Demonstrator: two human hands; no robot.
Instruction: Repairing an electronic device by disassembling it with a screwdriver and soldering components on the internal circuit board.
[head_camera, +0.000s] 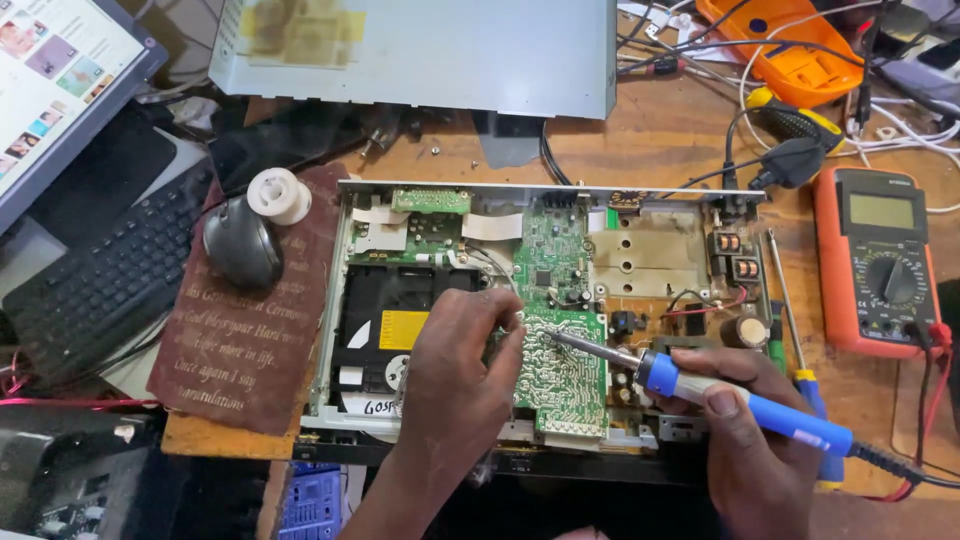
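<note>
From the head camera, your right hand (745, 425) is closed around one blue-handled soldering iron (740, 400), its metal tip touching the green circuit board (560, 365) that sits in the middle of the opened player chassis (540, 310). Your left hand (460, 370) rests on the board's left edge, fingers curled together at the tip's spot; whether they pinch anything you cannot tell. Left of the board, inside the chassis, lies the black disc drive (385, 330) with a yellow label. Right of the board stands one cylindrical capacitor (745, 332), just above your right hand. Outside the chassis to the right is one orange multimeter (878, 260); to the left, one dark mouse (242, 243) on a brown pad (250, 330), a white spool (278, 195) beside it, and one black keyboard (100, 280). Nothing blocks the iron's tip.
</note>
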